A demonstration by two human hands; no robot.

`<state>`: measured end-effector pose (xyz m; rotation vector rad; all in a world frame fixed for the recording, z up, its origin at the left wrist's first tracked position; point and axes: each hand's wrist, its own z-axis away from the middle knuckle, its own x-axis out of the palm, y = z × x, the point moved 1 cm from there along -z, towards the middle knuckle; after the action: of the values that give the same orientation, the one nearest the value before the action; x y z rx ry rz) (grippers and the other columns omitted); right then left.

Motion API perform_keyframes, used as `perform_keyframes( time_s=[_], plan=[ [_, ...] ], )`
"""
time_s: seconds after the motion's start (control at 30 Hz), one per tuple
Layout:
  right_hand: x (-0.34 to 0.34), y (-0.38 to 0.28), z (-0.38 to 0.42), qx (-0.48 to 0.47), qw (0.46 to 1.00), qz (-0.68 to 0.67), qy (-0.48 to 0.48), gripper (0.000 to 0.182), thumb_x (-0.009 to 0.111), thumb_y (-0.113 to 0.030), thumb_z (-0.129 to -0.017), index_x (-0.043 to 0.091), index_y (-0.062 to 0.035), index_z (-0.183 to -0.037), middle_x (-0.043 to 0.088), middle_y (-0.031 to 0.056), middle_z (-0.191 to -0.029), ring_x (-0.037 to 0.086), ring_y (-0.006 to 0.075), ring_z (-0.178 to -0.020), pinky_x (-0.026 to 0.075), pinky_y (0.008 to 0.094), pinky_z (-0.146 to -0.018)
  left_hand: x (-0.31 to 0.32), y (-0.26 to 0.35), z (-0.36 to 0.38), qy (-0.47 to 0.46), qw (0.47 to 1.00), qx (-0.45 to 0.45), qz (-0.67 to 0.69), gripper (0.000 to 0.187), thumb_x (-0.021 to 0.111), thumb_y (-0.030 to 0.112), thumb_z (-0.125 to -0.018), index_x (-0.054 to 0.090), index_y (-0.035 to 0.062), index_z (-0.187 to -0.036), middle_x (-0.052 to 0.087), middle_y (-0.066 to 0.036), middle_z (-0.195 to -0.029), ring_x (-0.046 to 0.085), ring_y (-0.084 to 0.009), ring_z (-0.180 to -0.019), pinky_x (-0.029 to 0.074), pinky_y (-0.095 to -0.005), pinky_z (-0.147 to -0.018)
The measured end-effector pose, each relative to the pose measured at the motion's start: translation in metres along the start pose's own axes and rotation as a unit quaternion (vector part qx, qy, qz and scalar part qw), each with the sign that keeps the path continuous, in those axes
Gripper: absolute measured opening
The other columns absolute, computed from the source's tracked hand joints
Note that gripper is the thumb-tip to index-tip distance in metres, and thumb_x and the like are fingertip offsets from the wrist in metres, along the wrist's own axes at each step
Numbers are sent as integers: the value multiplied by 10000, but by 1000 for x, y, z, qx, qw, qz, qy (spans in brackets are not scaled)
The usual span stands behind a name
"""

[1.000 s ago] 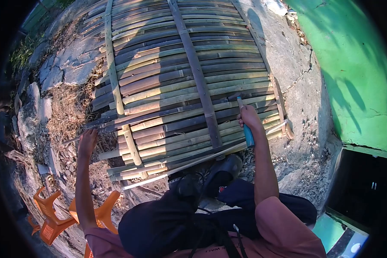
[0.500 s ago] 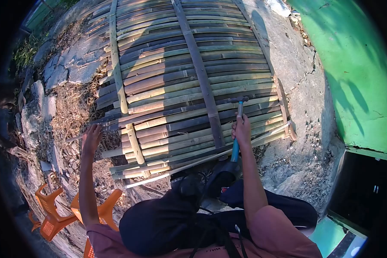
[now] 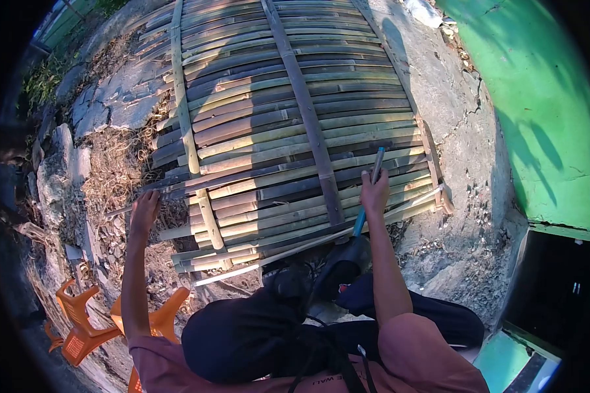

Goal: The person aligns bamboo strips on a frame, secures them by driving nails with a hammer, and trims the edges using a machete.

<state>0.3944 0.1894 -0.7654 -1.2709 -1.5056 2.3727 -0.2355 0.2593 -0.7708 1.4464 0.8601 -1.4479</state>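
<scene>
A large panel of split bamboo slats (image 3: pixel 255 118) lies on the ground before me, crossed by several long bamboo strips. My right hand (image 3: pixel 374 191) is wrapped round a hammer (image 3: pixel 360 223) with a teal handle, its head end over the slats at the panel's right part. On the left, my left hand (image 3: pixel 145 209) grips a long thin bamboo strip (image 3: pixel 228 175) near its end. That strip lies over the slats and reaches toward the middle crosspiece (image 3: pixel 308 121). A pale thin strip (image 3: pixel 242 270) runs along the panel's near edge.
Orange plastic chairs (image 3: pixel 78 324) lie tipped at the lower left. Dry straw (image 3: pixel 111 173) and broken rock border the panel's left side. Rough concrete (image 3: pixel 452 131) and a green wall (image 3: pixel 544 111) stand to the right. My shoes are at the near edge.
The hammer has shifted to the right and tilted, its head end now further right. My left hand has moved slightly right and still holds the strip.
</scene>
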Motion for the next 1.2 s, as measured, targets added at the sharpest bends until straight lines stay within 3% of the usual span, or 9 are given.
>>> perform_keyframes(
  time_s=[0.13,0.33,0.63,0.73,0.8,0.97,1.07,1.13,1.2],
  plan=[
    [22,11,-40,-78,995,51,33,269,656,-78,-896,478,-5,-1084,732,173,-981,716,371,-928,544,482,-822,-12,9,-5,-19,1000,-19,9,243,711,67,-826,601,58,-1043,606,-134,-977,632,-355,-970,546,-474,-795],
    [38,-1,-64,-118,986,116,-37,345,690,-83,-878,453,-12,-1118,749,165,-972,713,391,-964,534,492,-876,-9,7,-6,-12,999,-26,22,358,772,72,-753,630,66,-1081,625,-135,-1043,628,-378,-1007,520,-484,-811],
    [35,-17,-72,-109,982,138,-70,418,763,-82,-814,456,-3,-1087,728,207,-887,709,426,-895,550,504,-819,17,-19,-8,-11,999,50,-5,274,727,42,-783,622,33,-1035,625,-163,-926,632,-399,-893,519,-492,-780],
    [37,-11,-72,-115,982,142,-44,366,744,-128,-858,479,-1,-1076,716,214,-849,703,434,-871,540,519,-780,9,-6,-13,-45,998,34,-23,298,749,62,-778,638,62,-1055,654,-148,-957,652,-388,-907,535,-479,-787],
    [36,-14,-65,-129,981,145,-21,323,716,-161,-891,492,0,-1059,705,220,-834,696,437,-845,523,526,-749,-8,6,-12,-20,997,-58,48,241,764,110,-790,648,66,-997,654,-137,-983,649,-365,-985,549,-447,-814],
    [47,-50,-18,-194,978,67,-32,271,608,-244,-984,530,5,-1054,658,224,-776,659,437,-732,462,526,-656,-52,4,-3,-18,999,-42,14,436,803,163,-761,632,112,-1159,618,-150,-1216,610,-373,-1117,517,-460,-945],
    [61,-75,10,-265,961,26,-73,259,591,-235,-996,546,6,-1078,645,204,-754,647,422,-694,461,502,-642,-59,-19,14,70,993,-89,38,540,811,172,-745,572,111,-1225,550,-157,-1251,526,-361,-1189,442,-491,-1015],
    [67,-93,26,-299,948,19,-109,252,590,-227,-998,554,5,-1087,639,193,-744,643,411,-678,464,487,-637,-43,-76,39,239,947,-212,20,624,806,232,-796,507,70,-1319,507,-210,-1304,488,-387,-1221,419,-502,-1043],
    [72,-108,34,-288,936,16,-203,242,587,-219,-1000,566,3,-1094,640,174,-742,649,360,-662,470,449,-633,-10,-157,75,301,888,-347,-13,733,711,448,-899,441,-1,-1412,482,-245,-1383,457,-419,-1283,369,-516,-1102]
  ],
)
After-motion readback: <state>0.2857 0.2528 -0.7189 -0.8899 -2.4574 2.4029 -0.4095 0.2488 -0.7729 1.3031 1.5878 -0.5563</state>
